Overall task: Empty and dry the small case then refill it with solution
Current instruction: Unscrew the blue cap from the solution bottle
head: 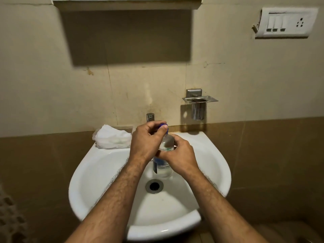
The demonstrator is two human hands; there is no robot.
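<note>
A clear solution bottle [164, 165] with a blue and white label is held over the white sink [98, 165]. My right hand [178, 153] grips the bottle's body around its middle. My left hand [147, 139] pinches the blue cap [164, 124] at the bottle's top with curled fingers. The small case is not visible; the hands may hide it.
A pile of white tissues [112, 138] lies on the sink's back left rim. The tap [150, 117] stands behind the hands. A steel cup holder [198, 106] hangs on the wall to the right. The drain [154, 185] is below the bottle.
</note>
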